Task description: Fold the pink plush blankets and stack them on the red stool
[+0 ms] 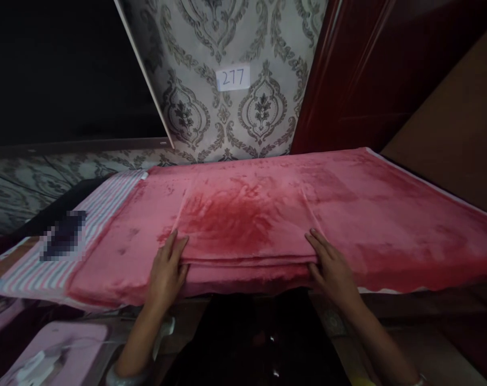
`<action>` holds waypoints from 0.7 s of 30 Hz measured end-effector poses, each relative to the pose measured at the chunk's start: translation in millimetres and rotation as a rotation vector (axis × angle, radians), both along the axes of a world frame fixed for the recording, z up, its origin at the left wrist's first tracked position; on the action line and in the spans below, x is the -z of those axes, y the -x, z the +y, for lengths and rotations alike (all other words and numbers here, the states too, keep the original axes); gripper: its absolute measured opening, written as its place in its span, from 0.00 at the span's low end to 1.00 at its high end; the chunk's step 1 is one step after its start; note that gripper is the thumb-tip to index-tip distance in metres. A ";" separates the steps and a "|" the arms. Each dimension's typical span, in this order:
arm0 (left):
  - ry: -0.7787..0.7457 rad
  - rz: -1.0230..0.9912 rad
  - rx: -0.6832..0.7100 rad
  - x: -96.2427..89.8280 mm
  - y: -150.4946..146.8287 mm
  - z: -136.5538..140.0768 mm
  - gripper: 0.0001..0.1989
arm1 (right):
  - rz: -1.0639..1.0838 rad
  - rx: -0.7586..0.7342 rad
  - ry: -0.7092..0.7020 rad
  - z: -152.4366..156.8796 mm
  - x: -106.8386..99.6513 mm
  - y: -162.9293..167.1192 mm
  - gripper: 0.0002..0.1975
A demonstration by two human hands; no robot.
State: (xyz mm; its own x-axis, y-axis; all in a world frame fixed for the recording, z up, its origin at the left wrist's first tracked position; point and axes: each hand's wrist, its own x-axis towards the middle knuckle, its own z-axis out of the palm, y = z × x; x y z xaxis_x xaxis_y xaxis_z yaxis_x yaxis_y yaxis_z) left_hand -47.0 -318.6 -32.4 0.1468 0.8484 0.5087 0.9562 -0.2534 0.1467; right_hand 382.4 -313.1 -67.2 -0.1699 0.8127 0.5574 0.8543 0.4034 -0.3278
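A folded pink plush cloth (243, 220) lies on a larger pink plush cover, with its stacked folds along the near edge. At its near left corner, my left hand (165, 271) has its fingers over the top and the thumb against the folded edge. My right hand (332, 265) pinches the near right corner the same way. Darker red brushed patches mark the middle of the cloth. The undersides of the corners are hidden by my fingers.
The pink cover (372, 198) spreads over the table. To the left are a striped cloth (110, 201) and a blurred dark object (64, 236). A television (74, 75) and a wall label reading 277 (233, 78) stand behind. A pink stool (78, 343) is at lower left.
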 end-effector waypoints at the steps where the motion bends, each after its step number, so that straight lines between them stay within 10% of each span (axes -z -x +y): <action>1: -0.013 0.006 -0.007 -2.0 0.2 1.1 0.28 | 0.013 -0.013 -0.004 2.1 -1.5 -1.1 0.35; 15: 0.028 -0.124 0.164 -24.5 32.6 -5.2 0.24 | 0.097 -0.106 -0.066 -3.1 -26.6 -24.7 0.20; 21: 0.170 0.061 0.209 -73.5 -57.2 47.4 0.28 | -0.077 -0.126 0.014 48.6 -82.0 55.3 0.26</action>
State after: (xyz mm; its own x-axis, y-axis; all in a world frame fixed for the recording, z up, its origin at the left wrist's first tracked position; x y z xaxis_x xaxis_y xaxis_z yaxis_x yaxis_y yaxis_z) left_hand 10.3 -271.3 41.1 0.3533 0.8689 0.3467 0.8942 -0.4226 0.1479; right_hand 327.1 -264.5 14.7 -0.3131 0.7896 0.5278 0.8196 0.5054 -0.2698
